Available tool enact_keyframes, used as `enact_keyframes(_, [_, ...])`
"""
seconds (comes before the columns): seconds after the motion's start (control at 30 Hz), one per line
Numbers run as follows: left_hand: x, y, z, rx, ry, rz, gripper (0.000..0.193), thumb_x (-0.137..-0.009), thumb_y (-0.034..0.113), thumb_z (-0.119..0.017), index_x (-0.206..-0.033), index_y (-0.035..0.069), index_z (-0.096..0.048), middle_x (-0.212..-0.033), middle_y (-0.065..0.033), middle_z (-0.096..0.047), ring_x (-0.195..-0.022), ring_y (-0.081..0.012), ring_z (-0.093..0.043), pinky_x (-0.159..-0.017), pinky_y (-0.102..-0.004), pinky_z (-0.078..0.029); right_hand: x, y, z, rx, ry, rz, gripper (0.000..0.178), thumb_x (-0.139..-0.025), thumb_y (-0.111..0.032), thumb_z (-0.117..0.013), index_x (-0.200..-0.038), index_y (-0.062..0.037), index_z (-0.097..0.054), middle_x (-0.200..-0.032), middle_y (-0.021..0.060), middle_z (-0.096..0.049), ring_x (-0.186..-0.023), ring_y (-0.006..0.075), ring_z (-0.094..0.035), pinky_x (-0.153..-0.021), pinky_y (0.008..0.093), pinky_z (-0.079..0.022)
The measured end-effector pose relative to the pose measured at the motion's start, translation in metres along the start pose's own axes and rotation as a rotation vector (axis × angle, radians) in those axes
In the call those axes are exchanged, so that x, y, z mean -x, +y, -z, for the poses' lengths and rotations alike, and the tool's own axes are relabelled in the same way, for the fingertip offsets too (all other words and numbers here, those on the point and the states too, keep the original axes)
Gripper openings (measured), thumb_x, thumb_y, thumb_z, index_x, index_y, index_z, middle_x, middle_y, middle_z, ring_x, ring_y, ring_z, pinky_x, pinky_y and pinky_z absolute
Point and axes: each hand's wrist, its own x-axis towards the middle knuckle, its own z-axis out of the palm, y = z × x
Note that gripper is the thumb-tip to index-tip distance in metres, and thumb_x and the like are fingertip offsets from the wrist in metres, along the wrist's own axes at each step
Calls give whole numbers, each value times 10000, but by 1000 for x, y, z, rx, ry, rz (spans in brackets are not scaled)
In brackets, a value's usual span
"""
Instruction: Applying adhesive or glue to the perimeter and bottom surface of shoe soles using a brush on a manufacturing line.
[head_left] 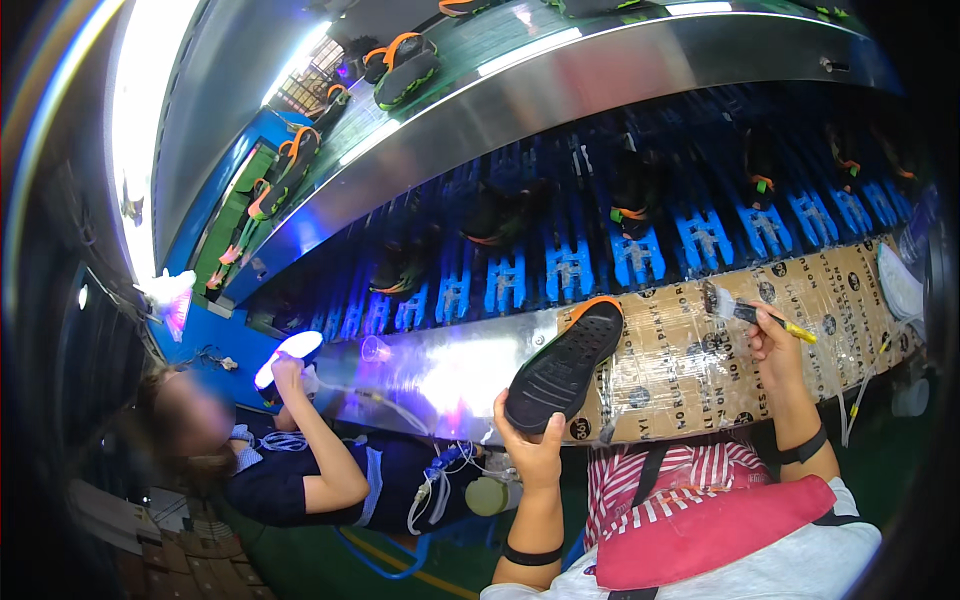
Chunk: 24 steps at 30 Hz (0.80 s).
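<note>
A metal-sided conveyor curved across the far side, with a row of blue holders beneath it. Nearer ran a bench, its right part covered in taped cardboard (a co-worker was well off to the left). The black shoe, sole showing, was at the cardboard's left end, its long axis slanting from near left to far right; whether it touched the bench could not be told. The left hand gripped its near end — thumb at the right edge, fingers closed round the left. Well apart to the right, the right hand pinched the brush by its handle, bristles pointing left, toward the shoe. Between them lay a stretch of cardboard — sideways room, bounded by the holders beyond and the apron nearby.
</note>
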Motion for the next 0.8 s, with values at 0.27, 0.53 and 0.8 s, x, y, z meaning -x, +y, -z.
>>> enact_keyframes(0.27, [-2,-8,-13,177,19,10,719,-733,49,-654,-1311,21,-228,-1172,-117,-434,-1049,-188,-449,-920,-310,-359,9,8,71,-228,112,-99,240,-843,-159,-543,-1050,-39,-538,-663,0,-519,-496,46,-434,-385,157,-294])
enact_keyframes(0.53, [-6,-48,-43,186,-55,36,727,-764,49,-606,-1341,25,-164,-1176,-129,-425,-1064,-196,-433,-935,-306,-341,16,15,89,-316,126,-69,228,-861,-158,-518,-1064,-55,-533,-682,11,-539,-493,53,-452,-386,157,-317])
enact_keyframes(0.8, [-5,-57,-41,306,-181,142,713,-882,321,-464,-1396,49,-50,-1267,-177,-357,-1109,-238,-435,-948,-330,-347,28,24,90,-330,104,36,272,-869,-163,-517,-1103,-27,-501,-717,39,-546,-509,67,-456,-419,170,-334])
